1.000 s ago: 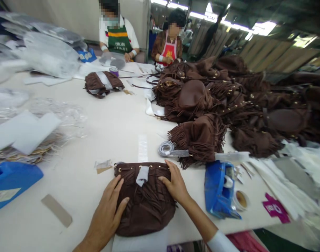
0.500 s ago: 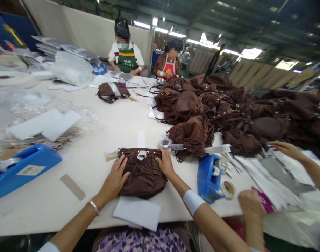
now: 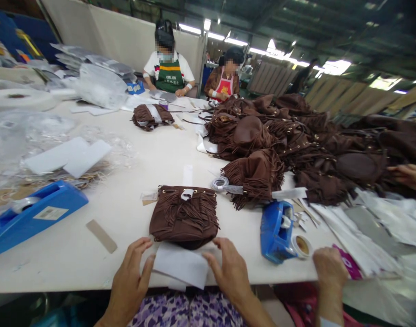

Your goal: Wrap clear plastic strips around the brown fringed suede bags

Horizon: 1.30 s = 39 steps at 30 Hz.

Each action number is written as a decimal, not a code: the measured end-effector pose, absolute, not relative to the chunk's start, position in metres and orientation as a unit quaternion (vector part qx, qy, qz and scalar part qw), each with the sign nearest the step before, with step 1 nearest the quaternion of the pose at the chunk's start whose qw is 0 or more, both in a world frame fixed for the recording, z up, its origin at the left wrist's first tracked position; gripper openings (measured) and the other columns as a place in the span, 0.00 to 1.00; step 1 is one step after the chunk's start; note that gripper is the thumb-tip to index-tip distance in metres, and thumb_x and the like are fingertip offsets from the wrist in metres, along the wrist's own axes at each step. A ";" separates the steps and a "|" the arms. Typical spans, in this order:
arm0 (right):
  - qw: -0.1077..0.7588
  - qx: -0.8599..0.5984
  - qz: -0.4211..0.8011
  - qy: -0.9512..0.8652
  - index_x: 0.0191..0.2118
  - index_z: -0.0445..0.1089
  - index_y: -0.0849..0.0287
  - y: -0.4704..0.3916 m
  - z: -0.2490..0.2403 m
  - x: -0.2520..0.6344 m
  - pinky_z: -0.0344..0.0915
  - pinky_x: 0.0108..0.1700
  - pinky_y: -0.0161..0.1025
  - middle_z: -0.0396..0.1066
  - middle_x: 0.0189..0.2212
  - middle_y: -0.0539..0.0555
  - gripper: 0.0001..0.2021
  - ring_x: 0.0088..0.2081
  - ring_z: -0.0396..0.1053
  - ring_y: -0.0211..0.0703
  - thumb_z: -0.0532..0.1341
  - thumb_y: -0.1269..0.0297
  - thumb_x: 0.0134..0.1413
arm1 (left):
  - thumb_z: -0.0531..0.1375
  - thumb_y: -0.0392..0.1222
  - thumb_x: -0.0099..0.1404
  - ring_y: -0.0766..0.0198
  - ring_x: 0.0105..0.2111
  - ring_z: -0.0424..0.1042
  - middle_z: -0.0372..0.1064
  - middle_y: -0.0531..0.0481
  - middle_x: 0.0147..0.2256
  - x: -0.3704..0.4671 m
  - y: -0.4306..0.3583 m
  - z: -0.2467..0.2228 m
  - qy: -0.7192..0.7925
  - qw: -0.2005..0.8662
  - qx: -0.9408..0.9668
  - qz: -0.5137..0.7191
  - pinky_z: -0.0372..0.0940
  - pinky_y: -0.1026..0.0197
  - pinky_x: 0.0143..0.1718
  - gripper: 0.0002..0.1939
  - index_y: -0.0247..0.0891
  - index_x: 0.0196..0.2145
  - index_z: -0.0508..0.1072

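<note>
Drawn back toward the table edge: left hand (image 3: 131, 268) and right hand (image 3: 231, 268), half a second ago spread on the sides of the brown fringed bag (image 3: 183, 218). Now just below its lower corners, thumbs well apart from loosely curled fingers, nothing held in either. Contact between fingertips and bag or sheet: cannot tell. Bag lying flat, about where it was, fringe at right now uncovered. White sheet (image 3: 180, 265) between the hands, below the bag and reaching the near edge. At far right, another person's outstretched hand (image 3: 410, 176) now by the heap of brown bags (image 3: 296, 131), earlier lower, over pale sheets; same person's fist (image 3: 330, 265) near the edge, as before.

Pale table (image 3: 126, 204): blue tape dispenser (image 3: 57, 204) at left, grey-brown strip (image 3: 101, 235) near it, second blue dispenser (image 3: 272, 236) to the right of the bag, coiled grey strap (image 3: 220, 183) beyond the bag's upper right. Clear plastic (image 3: 102, 86) at far left.

Across the table, two seated people in aprons, green (image 3: 170, 75) and red (image 3: 224, 86). Behind, pale partition (image 3: 115, 32), bright ceiling lights (image 3: 190, 28), dark roof.
</note>
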State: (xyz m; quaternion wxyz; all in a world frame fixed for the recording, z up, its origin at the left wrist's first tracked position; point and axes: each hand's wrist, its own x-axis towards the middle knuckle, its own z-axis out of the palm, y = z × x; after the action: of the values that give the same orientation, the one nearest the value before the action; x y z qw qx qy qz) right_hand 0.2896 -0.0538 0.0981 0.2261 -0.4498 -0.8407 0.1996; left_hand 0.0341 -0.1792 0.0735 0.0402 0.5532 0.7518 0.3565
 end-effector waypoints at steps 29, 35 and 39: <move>0.306 -0.574 0.416 -0.635 0.32 0.63 0.56 -0.052 0.064 0.250 0.56 0.33 0.36 0.65 0.24 0.47 0.07 0.28 0.64 0.41 0.61 0.61 0.49 | 0.45 0.35 0.69 0.64 0.39 0.80 0.80 0.49 0.42 -0.059 -0.095 0.112 0.598 0.161 0.744 0.252 0.76 0.61 0.41 0.21 0.38 0.51 0.73; 0.317 -0.592 0.374 -0.639 0.42 0.63 0.57 -0.062 0.065 0.242 0.59 0.37 0.39 0.69 0.30 0.50 0.11 0.33 0.68 0.47 0.59 0.63 0.52 | 0.52 0.36 0.67 0.54 0.64 0.58 0.60 0.41 0.63 -0.022 -0.110 0.139 0.589 0.043 0.759 0.274 0.55 0.43 0.66 0.22 0.37 0.58 0.65; 0.331 -0.587 0.331 -0.661 0.47 0.59 0.57 -0.069 0.068 0.237 0.61 0.40 0.41 0.72 0.38 0.55 0.14 0.38 0.72 0.50 0.57 0.66 0.54 | 0.58 0.45 0.68 0.51 0.64 0.56 0.56 0.38 0.65 0.013 -0.102 0.142 0.507 -0.010 0.841 0.191 0.58 0.46 0.64 0.30 0.36 0.65 0.57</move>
State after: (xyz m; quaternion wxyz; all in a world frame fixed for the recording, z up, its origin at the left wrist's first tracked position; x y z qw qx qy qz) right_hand 0.2365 -0.0694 0.0675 0.3307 -0.5865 -0.6609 0.3315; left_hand 0.0125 -0.1019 0.1416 -0.0100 0.8405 0.5070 0.1907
